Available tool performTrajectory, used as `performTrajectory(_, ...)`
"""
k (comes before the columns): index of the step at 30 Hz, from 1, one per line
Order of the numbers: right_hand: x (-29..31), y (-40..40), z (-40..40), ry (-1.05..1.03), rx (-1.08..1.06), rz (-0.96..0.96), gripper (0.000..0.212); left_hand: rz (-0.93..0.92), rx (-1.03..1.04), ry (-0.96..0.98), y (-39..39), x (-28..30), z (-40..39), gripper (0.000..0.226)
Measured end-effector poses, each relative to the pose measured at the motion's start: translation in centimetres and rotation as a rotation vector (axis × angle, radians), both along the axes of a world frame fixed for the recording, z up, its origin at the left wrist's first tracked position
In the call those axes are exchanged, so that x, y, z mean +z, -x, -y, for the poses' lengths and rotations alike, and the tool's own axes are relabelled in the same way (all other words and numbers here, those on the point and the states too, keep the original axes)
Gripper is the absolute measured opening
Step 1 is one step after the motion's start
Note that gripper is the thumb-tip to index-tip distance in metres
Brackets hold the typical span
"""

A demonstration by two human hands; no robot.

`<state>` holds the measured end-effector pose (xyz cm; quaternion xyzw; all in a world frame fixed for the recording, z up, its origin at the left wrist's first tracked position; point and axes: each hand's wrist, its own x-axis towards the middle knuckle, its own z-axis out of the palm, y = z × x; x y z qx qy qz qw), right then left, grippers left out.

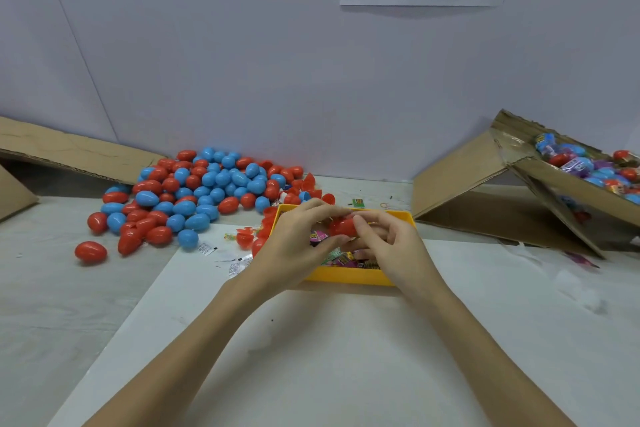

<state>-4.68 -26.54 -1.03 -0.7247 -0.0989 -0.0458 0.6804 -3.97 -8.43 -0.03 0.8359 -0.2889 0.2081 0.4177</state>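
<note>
Held item: red egg (342,226), one, centre of frame, above yellow tray (346,277).
Egg long axis: near horizontal, running hand to hand.
Left hand (294,239): fingers curled round left end of egg.
Right hand (394,246): fingertips pinch right end.
Both hands equally near; next move judged press or twist along that axis.
Tray: one, wrappers inside.
Egg pile (194,191), mid-left: red and blue, too many to count.
Left box (69,152), right box (460,177): two cardboard boxes in all.

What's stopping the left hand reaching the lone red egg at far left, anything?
Likely yes. The lone egg lies apart from the pile, uncovered, on the left hand side. That hand and the right hand both grip a red egg over the tray, so it must let go first.
</note>
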Motion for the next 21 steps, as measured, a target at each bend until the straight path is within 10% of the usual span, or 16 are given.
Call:
performTrajectory(10, -0.1, -0.3, 0.6, -0.047, -0.127, 0.049, 0.023, -0.01, 0.058, 0.077, -0.2, -0.2, 0.2, 0.035)
performTrajectory(15, -0.8, -0.6, 2.5, 0.664, -0.279, 0.338, 0.016, -0.035, 0.132, 0.053, -0.6, -0.5, -0.5, 0.029)
performTrajectory(21, -1.1, -0.7, 2.1, 0.931, -0.239, 0.177, 0.04, -0.071, 0.165, -0.006, -0.8, -1.2, -0.3, 0.026)
